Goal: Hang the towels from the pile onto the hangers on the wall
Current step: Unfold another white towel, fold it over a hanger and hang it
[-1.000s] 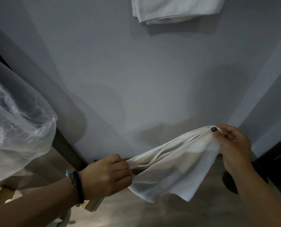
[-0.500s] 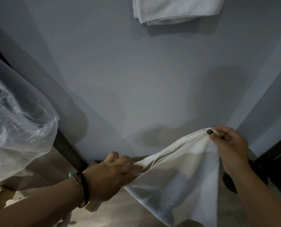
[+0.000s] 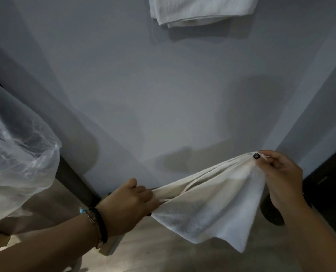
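Head view: a white towel (image 3: 208,205) is stretched in the air between both hands, above the wooden floor (image 3: 163,252). The left hand (image 3: 130,205) grips one bunched corner; right hand (image 3: 279,177) fingers pinch the other. Another towel (image 3: 200,10) hangs on the wall (image 3: 163,85).

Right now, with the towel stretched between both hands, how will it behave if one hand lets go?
The towel looks floppy: it sags and bunches into folds between the left hand and right hand, so a freed end would probably drop and hang. It seems light, since a fingertip pinch holds it up. The nubbly surface suggests it won't slip easily.
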`<state>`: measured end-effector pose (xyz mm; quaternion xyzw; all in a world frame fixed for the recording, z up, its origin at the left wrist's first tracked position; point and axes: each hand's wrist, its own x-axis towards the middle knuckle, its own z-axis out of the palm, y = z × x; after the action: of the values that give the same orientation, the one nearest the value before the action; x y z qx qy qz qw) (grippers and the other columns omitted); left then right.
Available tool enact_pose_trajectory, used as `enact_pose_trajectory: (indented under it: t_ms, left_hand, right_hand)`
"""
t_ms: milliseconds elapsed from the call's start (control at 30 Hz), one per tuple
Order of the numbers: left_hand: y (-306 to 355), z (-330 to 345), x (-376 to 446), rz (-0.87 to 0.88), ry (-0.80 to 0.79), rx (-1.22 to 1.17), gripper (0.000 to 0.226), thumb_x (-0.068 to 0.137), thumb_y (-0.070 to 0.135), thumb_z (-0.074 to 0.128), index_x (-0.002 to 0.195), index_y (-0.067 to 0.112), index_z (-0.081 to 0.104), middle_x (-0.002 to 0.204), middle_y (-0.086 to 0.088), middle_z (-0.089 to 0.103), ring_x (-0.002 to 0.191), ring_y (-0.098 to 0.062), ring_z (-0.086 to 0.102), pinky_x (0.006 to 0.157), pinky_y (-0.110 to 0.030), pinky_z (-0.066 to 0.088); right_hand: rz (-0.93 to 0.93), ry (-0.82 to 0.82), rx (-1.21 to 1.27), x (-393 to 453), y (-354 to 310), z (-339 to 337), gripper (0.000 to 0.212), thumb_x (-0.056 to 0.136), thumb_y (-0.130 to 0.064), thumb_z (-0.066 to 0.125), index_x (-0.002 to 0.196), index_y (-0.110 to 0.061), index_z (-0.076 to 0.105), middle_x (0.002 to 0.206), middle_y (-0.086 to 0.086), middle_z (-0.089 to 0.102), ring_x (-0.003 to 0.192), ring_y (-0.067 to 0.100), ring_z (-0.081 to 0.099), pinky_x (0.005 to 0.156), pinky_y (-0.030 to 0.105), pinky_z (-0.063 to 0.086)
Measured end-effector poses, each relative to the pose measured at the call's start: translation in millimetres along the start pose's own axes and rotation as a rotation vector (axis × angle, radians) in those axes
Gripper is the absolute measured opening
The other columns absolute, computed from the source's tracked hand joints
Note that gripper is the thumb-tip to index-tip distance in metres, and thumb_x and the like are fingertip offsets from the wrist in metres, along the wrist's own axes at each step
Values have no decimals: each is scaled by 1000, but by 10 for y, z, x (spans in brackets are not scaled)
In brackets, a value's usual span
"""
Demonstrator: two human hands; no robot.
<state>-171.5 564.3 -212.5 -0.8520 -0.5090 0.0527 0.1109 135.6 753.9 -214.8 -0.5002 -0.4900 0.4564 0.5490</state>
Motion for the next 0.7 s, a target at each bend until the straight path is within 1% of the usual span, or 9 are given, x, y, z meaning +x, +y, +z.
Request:
enact_pose_trajectory:
  t_ms: [100, 200, 267, 400, 467, 533, 567, 633, 700]
  left_hand:
    - [-63, 12, -53, -24, 88, -76, 14, 87, 31, 56, 98, 30, 64, 79, 11, 61, 67, -10, 54, 61, -26, 40]
    - [-96, 8, -110, -47, 154, -150, 12, 88, 25, 57, 97, 26, 65, 81, 9, 63, 68, -12, 56, 60, -26, 43]
    - [-71, 4, -131, -67, 111, -172, 16, 86, 24, 59, 101, 28, 64, 84, 10, 65, 68, -12, 58, 60, -27, 43]
    - [9, 120, -164, -135, -58, -161, 43, 80, 29, 59, 122, 35, 54, 93, 15, 66, 72, -9, 63, 63, -28, 39]
    - [45, 197, -168, -144, -99, -127, 54, 74, 36, 64, 127, 35, 50, 91, 16, 67, 68, -7, 63, 62, -29, 40]
    - [77, 250, -146, -125, -95, -109, 61, 63, 42, 72, 119, 35, 49, 79, 16, 65, 58, -7, 58, 57, -28, 39]
    - [104, 264, -138, -122, -95, -118, 61, 60, 43, 74, 115, 36, 48, 76, 16, 63, 55, -6, 56, 56, -27, 38]
    - [144, 285, -137, -128, -78, -111, 57, 60, 43, 77, 109, 39, 48, 77, 16, 61, 57, -6, 56, 57, -27, 37]
    - [151, 317, -148, -150, -65, -99, 52, 61, 42, 79, 105, 38, 51, 81, 13, 62, 63, -9, 59, 58, -29, 41]
  right_hand:
    - [-17, -6, -9, 8, -70, 12, 20, 84, -4, 71, 103, -3, 68, 80, 4, 63, 75, 10, 58, 64, 7, 48]
    - [-47, -22, -16, 10, -133, 71, 19, 84, -4, 70, 103, -2, 68, 83, 9, 63, 72, 8, 57, 64, 8, 47]
    - [-54, -44, -18, 6, -162, 132, 19, 84, -4, 70, 103, -3, 68, 82, 10, 62, 70, 7, 56, 63, 9, 47]
    - [-68, -89, -31, 3, -190, 252, 16, 83, -5, 72, 98, -6, 69, 76, 4, 61, 67, 5, 56, 63, 11, 46]
    - [-90, -116, -48, -9, -200, 289, 13, 82, -5, 72, 94, -11, 70, 75, 3, 61, 68, 7, 56, 64, 11, 46]
    - [-105, -134, -65, -19, -203, 302, 14, 82, -6, 73, 90, -17, 70, 74, 2, 62, 69, 8, 57, 64, 13, 47]
    - [-110, -134, -70, -20, -202, 295, 14, 82, -7, 73, 88, -19, 70, 73, 1, 62, 69, 9, 56, 64, 14, 47]
    - [-109, -119, -72, -17, -192, 257, 16, 82, -7, 73, 86, -22, 70, 72, -1, 62, 70, 11, 56, 67, 19, 46]
    - [-104, -100, -64, -17, -176, 194, 17, 82, -7, 73, 85, -23, 70, 70, -3, 62, 71, 13, 56, 72, 26, 46]
